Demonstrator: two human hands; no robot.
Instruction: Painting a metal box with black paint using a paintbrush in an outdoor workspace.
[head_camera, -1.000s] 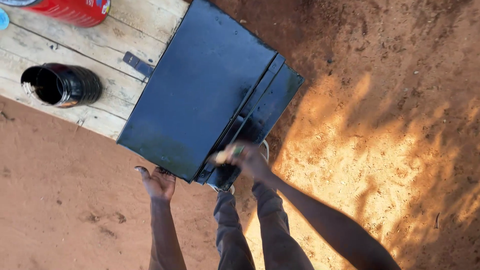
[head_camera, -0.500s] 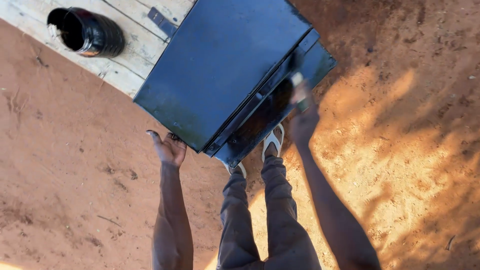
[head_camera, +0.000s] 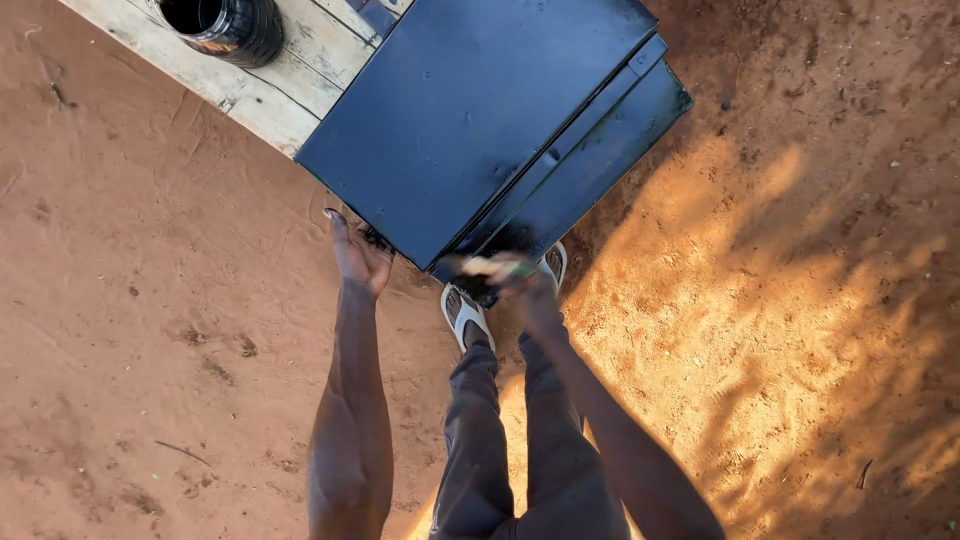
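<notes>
A large black metal box (head_camera: 470, 110) lies tilted on a pale wooden board (head_camera: 290, 85). Its near corner sticks out over the red earth. My left hand (head_camera: 355, 255) grips that near lower edge, fingers tucked under it and thumb spread. My right hand (head_camera: 520, 285) is at the bottom end of the box's dark side face (head_camera: 600, 150). It is closed on a small pale object (head_camera: 485, 266) that is too blurred to identify.
A black open pot (head_camera: 225, 25) stands on the board at the top left. My legs and white sandals (head_camera: 465, 315) are right under the box's corner. Red sandy ground (head_camera: 800, 330) lies all around, sunlit at the right.
My right hand has slid from the upper part of the box's side face down to its lower corner. My left hand stays on the box's edge. The view has shifted.
</notes>
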